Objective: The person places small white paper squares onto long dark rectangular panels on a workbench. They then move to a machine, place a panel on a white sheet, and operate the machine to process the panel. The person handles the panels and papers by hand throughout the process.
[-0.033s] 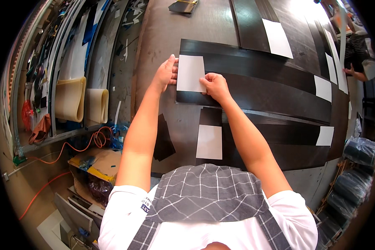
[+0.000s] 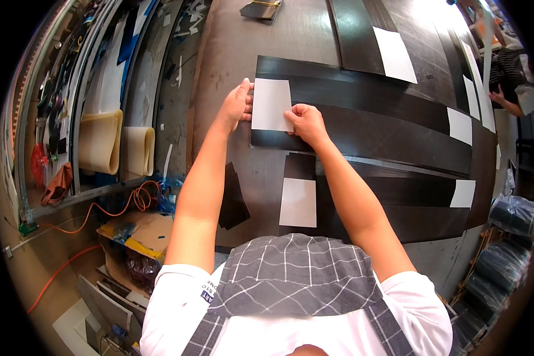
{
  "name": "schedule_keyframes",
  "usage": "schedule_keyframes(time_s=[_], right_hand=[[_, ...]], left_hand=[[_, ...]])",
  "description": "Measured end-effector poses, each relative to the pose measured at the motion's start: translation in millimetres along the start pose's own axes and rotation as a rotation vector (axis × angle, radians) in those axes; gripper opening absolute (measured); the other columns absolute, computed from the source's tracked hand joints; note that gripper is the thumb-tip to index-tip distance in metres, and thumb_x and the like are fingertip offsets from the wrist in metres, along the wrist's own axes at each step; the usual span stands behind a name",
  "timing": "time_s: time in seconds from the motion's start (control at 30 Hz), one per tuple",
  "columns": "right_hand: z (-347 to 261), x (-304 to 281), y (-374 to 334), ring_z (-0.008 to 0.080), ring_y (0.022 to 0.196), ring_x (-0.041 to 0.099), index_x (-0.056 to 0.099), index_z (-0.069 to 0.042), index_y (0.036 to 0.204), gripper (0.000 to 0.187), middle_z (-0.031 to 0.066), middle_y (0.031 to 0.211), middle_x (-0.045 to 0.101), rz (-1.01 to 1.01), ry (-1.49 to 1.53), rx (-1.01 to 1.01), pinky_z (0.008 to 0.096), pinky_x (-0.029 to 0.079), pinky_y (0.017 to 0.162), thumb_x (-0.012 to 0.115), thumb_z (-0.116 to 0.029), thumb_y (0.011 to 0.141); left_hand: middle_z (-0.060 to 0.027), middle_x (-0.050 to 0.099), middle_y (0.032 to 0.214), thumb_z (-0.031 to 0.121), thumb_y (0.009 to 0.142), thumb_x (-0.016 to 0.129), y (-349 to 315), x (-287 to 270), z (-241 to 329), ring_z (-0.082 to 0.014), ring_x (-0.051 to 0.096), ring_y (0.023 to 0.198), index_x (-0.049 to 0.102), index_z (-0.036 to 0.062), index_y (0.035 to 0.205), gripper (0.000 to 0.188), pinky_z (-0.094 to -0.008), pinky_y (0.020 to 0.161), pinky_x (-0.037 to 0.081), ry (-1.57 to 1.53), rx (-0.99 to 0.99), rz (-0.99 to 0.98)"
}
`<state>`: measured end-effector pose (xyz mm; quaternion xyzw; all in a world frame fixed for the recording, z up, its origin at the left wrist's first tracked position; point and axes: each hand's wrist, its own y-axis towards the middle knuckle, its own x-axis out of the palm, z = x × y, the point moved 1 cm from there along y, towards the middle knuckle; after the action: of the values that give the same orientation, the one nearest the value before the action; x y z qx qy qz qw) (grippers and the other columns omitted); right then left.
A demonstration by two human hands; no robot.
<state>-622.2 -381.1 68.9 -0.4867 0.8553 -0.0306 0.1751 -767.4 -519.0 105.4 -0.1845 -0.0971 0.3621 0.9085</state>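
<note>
A white rectangular sheet [image 2: 272, 104] lies across the left end of a wide black panel [image 2: 368, 121] on the table. At the sheet's left edge is my left hand [image 2: 236, 107], its fingers stretched out and apart, the tips next to the panel's end. My right hand [image 2: 308, 123] has its fingers curled in, with thumb and forefinger closed on the sheet's lower right edge. Closer to me, another white sheet [image 2: 298, 202] rests on a dark panel [image 2: 397, 188]. Some small dark pieces [image 2: 234, 199] lie below my left forearm.
The metal table [image 2: 291, 44] carries more black panels [image 2: 359, 35] with white sheets [image 2: 394, 54]. Left is a rack [image 2: 71, 107] of long strips; a torn carton [image 2: 133, 234] and orange cord [image 2: 95, 207] lie below it. Wrapped rolls [image 2: 504, 261] are stacked right. Another person [image 2: 513, 74] stands far right.
</note>
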Motion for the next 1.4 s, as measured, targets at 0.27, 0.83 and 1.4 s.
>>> schedule_keyframes(time_s=[0.27, 0.83, 1.4], right_hand=[[-3.9, 5.8, 4.1, 0.0163, 0.054, 0.065, 0.066, -0.001, 0.080, 0.021, 0.0098, 0.066, 0.066, -0.001, -0.003, 0.002, 0.0285, 0.050, 0.056, 0.062, -0.021, 0.082], [22.4, -57.0, -104.6, 0.0153, 0.058, 0.060, 0.061, -0.005, 0.081, 0.042, 0.0043, 0.070, 0.064, -0.028, 1.060, 0.507, 0.0253, 0.050, 0.054, 0.058, -0.047, 0.086], [182.4, -338.7, -169.7, 0.0315, 0.120, 0.047, 0.048, 0.002, 0.124, 0.035, 0.0152, 0.129, 0.051, 0.748, 1.334, -0.097, 0.0495, 0.034, 0.103, 0.045, -0.010, 0.091]], left_hand=[[-0.0102, 0.064, 0.089, 0.003, 0.080, 0.057, 1.3, 1.3, -3.3, -0.0138, 0.062, 0.074, 0.047, -0.0015, 0.120, 0.041, -0.0255, 0.066, 0.050, 0.136, 0.190, 0.039], [0.0012, 0.056, 0.076, -0.005, 0.081, 0.057, -109.1, 98.9, 134.7, -0.0039, 0.048, 0.062, 0.052, 0.0019, 0.120, 0.040, -0.0180, 0.058, 0.041, 0.648, 0.860, 0.209], [-0.0101, 0.063, 0.099, -0.007, 0.076, 0.063, -101.0, -8.3, -63.4, -0.0151, 0.061, 0.085, 0.053, -0.0018, 0.109, 0.035, -0.0277, 0.077, 0.051, -0.200, 0.205, 0.241]])
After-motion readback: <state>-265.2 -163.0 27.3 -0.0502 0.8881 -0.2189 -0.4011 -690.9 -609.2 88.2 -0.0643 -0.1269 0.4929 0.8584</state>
